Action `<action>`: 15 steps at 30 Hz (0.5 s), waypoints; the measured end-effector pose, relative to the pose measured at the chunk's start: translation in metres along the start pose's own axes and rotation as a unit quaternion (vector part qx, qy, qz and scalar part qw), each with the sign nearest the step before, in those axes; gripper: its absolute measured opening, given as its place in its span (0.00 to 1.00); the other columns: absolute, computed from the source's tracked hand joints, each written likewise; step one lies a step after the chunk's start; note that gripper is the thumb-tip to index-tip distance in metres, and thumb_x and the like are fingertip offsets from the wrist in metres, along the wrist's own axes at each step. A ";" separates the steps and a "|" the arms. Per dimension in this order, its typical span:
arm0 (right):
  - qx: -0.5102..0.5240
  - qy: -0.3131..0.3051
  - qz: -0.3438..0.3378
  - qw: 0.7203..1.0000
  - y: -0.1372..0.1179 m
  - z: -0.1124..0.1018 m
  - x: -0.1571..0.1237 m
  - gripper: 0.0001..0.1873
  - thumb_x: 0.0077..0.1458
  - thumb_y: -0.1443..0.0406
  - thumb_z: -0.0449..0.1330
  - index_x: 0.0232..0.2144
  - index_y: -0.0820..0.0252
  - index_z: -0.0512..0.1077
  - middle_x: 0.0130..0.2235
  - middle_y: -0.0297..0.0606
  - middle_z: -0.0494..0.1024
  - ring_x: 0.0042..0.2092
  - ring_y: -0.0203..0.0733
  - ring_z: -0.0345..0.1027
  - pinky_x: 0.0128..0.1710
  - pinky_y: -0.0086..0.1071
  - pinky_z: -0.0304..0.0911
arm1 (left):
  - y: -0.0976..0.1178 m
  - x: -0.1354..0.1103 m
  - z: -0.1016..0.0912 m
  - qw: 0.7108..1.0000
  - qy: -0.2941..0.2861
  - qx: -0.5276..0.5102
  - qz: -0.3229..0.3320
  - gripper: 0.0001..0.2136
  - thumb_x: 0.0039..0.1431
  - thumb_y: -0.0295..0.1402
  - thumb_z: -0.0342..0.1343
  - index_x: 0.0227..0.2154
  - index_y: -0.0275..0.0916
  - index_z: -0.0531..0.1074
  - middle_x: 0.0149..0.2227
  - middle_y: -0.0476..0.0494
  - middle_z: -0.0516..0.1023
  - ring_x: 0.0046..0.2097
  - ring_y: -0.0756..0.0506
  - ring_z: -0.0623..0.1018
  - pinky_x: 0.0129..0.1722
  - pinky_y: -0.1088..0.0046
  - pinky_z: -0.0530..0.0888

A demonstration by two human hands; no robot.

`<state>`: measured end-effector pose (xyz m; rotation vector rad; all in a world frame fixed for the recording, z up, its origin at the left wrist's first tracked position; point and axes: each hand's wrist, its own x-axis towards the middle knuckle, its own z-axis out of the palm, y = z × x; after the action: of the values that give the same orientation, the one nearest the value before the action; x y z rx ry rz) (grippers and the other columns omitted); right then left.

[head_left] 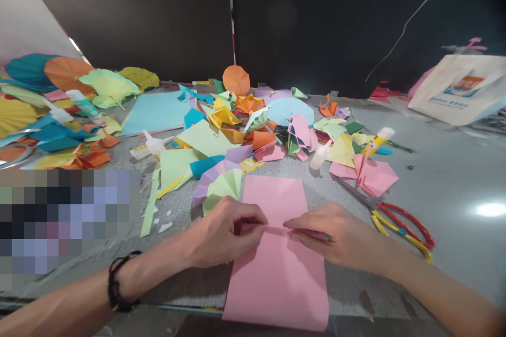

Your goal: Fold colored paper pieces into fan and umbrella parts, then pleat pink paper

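A long pink sheet of paper (276, 284) lies lengthwise in front of me, its near end reaching past the table's front edge. Across its middle runs a narrow raised fold. My left hand (227, 229), with a black bracelet on its wrist, pinches the left end of that fold between thumb and fingers. At the right end, my right hand (340, 231) pinches the fold the same way. Just beyond my left hand lie a pale green paper fan (223, 189) and a purple one (205, 181). Scissors with red and yellow handles (403, 226) rest right of my right hand.
Folded and cut coloured paper covers the table's back. Among it are a white glue bottle (320, 155), a glue stick (379, 141) and a blue sheet (158, 110). A white bag (458, 89) stands back right; a dark wall (316, 16) rises behind. A blurred patch hides the left side.
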<state>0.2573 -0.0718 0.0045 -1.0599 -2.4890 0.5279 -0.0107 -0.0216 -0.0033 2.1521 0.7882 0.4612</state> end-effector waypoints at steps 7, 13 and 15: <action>0.000 0.003 0.010 1.000 0.003 0.001 -0.004 0.12 0.71 0.68 0.56 0.48 0.55 0.80 0.39 0.32 0.85 0.35 0.38 0.77 0.36 0.31 0.61 | 0.001 0.000 -0.002 1.000 -0.023 -0.014 0.004 0.09 0.64 0.30 0.57 0.39 0.34 0.82 0.23 0.53 0.71 0.25 0.54 0.64 0.24 0.78 0.58; 0.003 0.025 0.012 1.000 0.005 0.002 -0.005 0.11 0.71 0.67 0.57 0.48 0.54 0.80 0.40 0.32 0.86 0.36 0.38 0.77 0.37 0.31 0.63 | 0.001 0.000 -0.004 0.997 -0.060 -0.057 0.010 0.17 0.73 0.37 0.51 0.41 0.33 0.82 0.22 0.51 0.72 0.25 0.53 0.67 0.24 0.78 0.60; 0.029 0.033 0.024 0.999 0.003 -0.001 -0.003 0.11 0.70 0.67 0.59 0.48 0.53 0.80 0.41 0.32 0.86 0.36 0.37 0.78 0.38 0.30 0.65 | 0.000 0.000 -0.004 0.996 -0.057 -0.071 0.003 0.17 0.73 0.38 0.51 0.42 0.33 0.83 0.23 0.50 0.72 0.25 0.53 0.67 0.24 0.79 0.61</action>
<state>0.2615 -0.0722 0.0031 -1.0986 -2.3830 0.5659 -0.0129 -0.0195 -0.0008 2.0298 0.6666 0.3824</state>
